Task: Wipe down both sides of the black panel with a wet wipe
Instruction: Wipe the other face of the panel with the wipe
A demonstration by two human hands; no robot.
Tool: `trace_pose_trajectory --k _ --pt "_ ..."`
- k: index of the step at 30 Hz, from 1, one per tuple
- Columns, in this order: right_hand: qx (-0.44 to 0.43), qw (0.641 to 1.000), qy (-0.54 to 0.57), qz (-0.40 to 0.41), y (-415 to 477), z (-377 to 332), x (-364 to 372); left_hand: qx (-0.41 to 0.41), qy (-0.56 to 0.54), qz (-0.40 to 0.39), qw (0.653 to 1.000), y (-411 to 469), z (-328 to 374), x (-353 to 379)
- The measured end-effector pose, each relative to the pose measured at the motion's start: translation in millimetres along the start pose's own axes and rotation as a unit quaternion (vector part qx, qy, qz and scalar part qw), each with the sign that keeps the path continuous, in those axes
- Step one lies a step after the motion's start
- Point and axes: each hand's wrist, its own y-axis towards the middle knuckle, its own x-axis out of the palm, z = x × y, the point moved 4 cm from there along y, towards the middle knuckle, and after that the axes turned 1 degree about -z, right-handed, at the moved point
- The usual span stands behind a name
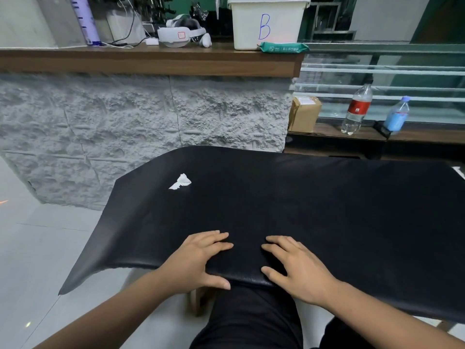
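black panel [302, 202] lies flat in front of the person, long axis left-right, near edge over the lap. left end overhangs and droops toward the floor, right end runs out of frame. left hand [198, 258] and right hand [299, 265] are both flat on the near edge, fingers straight and spread, nothing held. wet wipe [181, 182] sits crumpled on the panel far left, well apart from both hands. probably steadying or setting up a flip, can't tell which. to wipe: pin with one hand, wipe in the other, long strokes along the length, support the droopy left end
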Motion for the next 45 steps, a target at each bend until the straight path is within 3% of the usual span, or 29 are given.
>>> trace_pose_trajectory --k 5,10,18,26,31,45 --pt "-0.026 0.998 -0.057 -0.021 -24.0 -3.7 4.4 0.024 0.096 -0.010 0.995 -5.3 5.8 6.6" --pt "-0.035 0.991 -0.126 -0.032 -28.6 -6.3 5.5 0.045 0.112 0.002 0.993 -8.5 8.4 -0.7" --pt "0.032 0.987 -0.155 -0.035 -39.0 12.0 9.5 0.038 0.155 0.000 0.987 -7.7 12.5 -5.0" --pt "0.111 0.973 -0.197 -0.042 -62.9 48.0 -14.6 -0.003 0.160 0.023 0.987 -1.1 13.5 -4.6" --pt "0.114 0.974 -0.189 -0.056 -63.1 47.2 -28.3 -0.009 0.174 0.013 0.985 -2.5 16.3 -6.4" --pt "0.115 0.972 -0.201 -0.027 -53.1 33.4 -100.2 0.007 0.085 0.052 0.995 3.3 32.4 -38.5"
